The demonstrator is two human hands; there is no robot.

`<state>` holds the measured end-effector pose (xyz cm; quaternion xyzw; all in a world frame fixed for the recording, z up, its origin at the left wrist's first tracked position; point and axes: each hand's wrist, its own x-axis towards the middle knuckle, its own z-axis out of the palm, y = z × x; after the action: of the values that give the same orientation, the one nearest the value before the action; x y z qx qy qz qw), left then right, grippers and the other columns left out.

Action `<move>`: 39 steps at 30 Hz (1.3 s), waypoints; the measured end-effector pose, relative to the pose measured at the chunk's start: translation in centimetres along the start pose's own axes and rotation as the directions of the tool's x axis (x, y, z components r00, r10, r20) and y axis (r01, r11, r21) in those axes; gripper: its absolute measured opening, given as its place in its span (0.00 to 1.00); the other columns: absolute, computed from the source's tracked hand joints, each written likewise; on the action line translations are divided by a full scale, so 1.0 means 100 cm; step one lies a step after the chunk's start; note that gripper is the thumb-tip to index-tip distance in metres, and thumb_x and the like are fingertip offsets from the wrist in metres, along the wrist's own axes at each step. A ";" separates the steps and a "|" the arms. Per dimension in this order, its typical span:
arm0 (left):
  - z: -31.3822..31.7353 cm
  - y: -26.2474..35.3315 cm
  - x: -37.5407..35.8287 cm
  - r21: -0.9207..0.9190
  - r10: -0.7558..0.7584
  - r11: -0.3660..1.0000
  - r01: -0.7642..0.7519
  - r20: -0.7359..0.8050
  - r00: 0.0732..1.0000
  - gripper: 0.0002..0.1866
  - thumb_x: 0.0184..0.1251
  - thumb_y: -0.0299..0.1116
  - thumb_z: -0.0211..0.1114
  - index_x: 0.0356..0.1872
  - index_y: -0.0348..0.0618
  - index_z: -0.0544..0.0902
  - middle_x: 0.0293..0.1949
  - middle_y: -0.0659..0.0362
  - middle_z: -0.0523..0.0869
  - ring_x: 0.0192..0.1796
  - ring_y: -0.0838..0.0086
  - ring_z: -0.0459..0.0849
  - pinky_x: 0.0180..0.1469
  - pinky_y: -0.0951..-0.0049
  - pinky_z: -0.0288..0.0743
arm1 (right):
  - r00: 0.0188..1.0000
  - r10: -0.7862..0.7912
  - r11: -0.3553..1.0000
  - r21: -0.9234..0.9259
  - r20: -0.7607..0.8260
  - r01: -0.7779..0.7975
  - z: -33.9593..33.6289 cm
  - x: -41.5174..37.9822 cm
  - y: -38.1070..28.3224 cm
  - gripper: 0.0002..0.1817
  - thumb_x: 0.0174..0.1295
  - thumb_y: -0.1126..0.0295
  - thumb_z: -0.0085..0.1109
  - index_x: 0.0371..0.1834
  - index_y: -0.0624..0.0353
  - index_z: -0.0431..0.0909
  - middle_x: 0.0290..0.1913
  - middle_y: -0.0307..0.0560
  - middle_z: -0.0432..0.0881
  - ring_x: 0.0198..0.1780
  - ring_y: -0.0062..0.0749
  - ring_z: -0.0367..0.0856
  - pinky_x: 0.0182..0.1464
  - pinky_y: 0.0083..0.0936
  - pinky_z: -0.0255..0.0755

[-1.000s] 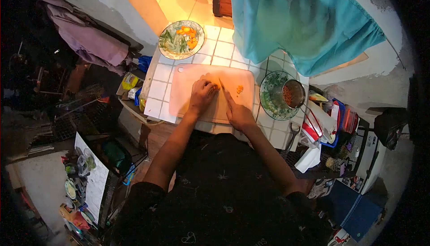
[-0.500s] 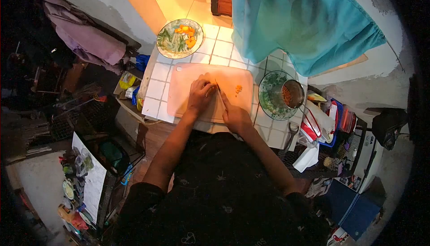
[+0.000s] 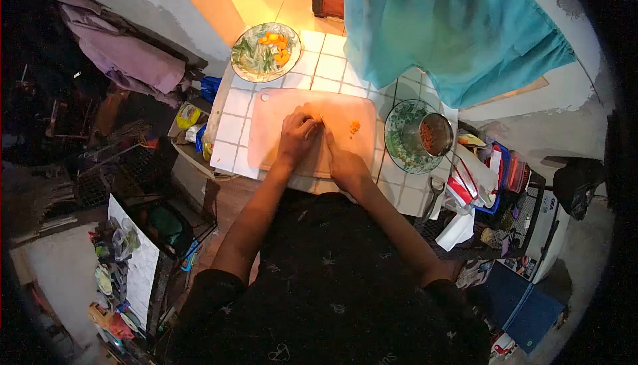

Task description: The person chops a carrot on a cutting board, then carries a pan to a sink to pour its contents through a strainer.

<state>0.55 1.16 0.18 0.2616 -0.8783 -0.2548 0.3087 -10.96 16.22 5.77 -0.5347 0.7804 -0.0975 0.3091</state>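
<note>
On the pink cutting board (image 3: 269, 145), my left hand (image 3: 297, 137) rests with its fingers curled and pressed down close to a blade. Whatever lies beneath those fingertips is too small and covered to make out. My right hand (image 3: 347, 167) is wrapped round a knife (image 3: 325, 126), whose handle is hidden in the palm and whose blade points away from me beside the left fingertips. Small chopped orange bits (image 3: 354, 127) lie on the board right of the knife. Behind the board, a patterned plate (image 3: 247, 67) carries larger orange pieces.
To the right, a green patterned glass dish (image 3: 401, 155) holds a round metal container (image 3: 435, 134) with reddish-orange bits. A dark-handled peeler (image 3: 434, 191) lies at the white tiled table's (image 3: 229, 145) front right edge. A teal curtain (image 3: 458, 39) hangs over the back right.
The view has shifted slightly. The knife's blade has moved a little by the left fingertips, with less of it showing. Both hands stay in nearly the same place on the board.
</note>
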 end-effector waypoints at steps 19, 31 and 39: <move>0.002 -0.002 -0.001 -0.070 0.014 0.997 -0.018 -0.050 0.999 0.09 0.59 0.30 0.75 0.40 0.43 0.89 0.42 0.55 0.86 0.47 0.56 0.83 0.53 0.58 0.75 | 0.996 0.079 0.995 0.063 -0.043 -0.077 -0.001 -0.009 0.001 0.44 0.69 0.70 0.47 0.87 0.50 0.39 0.36 0.70 0.85 0.35 0.65 0.85 0.45 0.57 0.79; -0.001 -0.001 0.001 -0.091 0.000 0.996 -0.003 -0.031 1.000 0.09 0.59 0.29 0.74 0.41 0.43 0.88 0.43 0.56 0.86 0.46 0.56 0.83 0.53 0.58 0.75 | 0.977 -0.131 0.987 -0.114 -0.170 0.112 0.008 -0.015 -0.002 0.42 0.67 0.72 0.51 0.85 0.63 0.48 0.29 0.62 0.83 0.30 0.55 0.84 0.35 0.48 0.78; 0.001 -0.005 0.001 -0.113 0.002 0.994 -0.007 -0.039 0.999 0.08 0.60 0.29 0.75 0.40 0.44 0.89 0.43 0.55 0.86 0.47 0.57 0.83 0.54 0.58 0.75 | 0.982 -0.143 0.987 -0.092 -0.120 0.132 0.015 0.007 0.004 0.45 0.65 0.74 0.52 0.84 0.69 0.43 0.27 0.62 0.83 0.28 0.56 0.84 0.35 0.48 0.79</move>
<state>0.59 0.77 -0.15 0.2465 -0.8569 -0.2984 0.3405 -10.62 16.00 4.09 -0.5927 0.7630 -0.1196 0.2288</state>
